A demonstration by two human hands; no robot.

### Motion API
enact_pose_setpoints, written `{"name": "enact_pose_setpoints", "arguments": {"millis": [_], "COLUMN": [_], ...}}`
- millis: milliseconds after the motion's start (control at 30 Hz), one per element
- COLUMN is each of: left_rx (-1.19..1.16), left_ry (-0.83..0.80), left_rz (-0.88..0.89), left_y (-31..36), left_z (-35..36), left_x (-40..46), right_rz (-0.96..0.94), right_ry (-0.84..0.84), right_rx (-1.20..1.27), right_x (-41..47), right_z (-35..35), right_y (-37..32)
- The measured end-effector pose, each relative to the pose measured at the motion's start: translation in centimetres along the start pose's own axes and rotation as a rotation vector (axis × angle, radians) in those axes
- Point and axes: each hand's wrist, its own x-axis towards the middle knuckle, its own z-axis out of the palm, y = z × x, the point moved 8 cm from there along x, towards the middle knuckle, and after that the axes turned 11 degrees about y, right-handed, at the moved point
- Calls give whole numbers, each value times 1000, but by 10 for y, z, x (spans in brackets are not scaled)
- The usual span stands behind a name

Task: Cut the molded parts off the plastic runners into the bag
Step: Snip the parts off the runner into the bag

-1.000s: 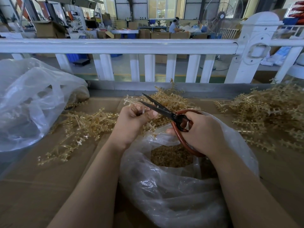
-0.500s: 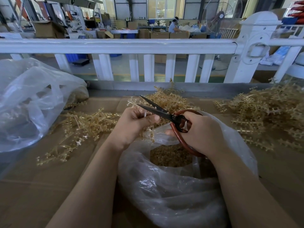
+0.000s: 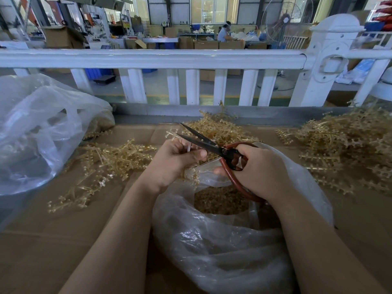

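Cardboard worktop (image 3: 63, 240), no legible writing.

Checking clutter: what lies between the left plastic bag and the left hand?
In the head view, a loose pile of amber plastic runners on cardboard.

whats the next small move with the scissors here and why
Probably close the open black blades of the red-handled scissors, gripped by the right hand, on the pale plastic runner pinched in the left hand. It sits between the blades, above the clear plastic bag.
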Motion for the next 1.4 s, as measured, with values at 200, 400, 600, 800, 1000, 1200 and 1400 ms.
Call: {"name": "enact_pose_setpoints", "arguments": {"millis": [200,400,600,800,1000,1200,1400], "left_rx": [-2,-135,-115,-74,9,16,0], "left_ry": [73,175,229,256,202,222,242], "left_rz": [-7,-54,10,57,100,99,82], "left_y": [-4,-8,-7,-3,8,12,7], "left_z": [-9,-21,-27,-28,-11,-9,-14], "left_x": [3,6,6,6,2,1,3], "right_rz": [12,46,40,41,30,34,37], "right_ry": [-47,-37,17,4,8,41,39], "right_rx": [-32,-24,-33,-2,15,-13,2], "right_x": [1,1,1,0,-1,1,1], "right_z": [0,-3,-4,-1,-4,-9,-8], "right_y": [0,1,-1,2,-1,-5,-4]}}
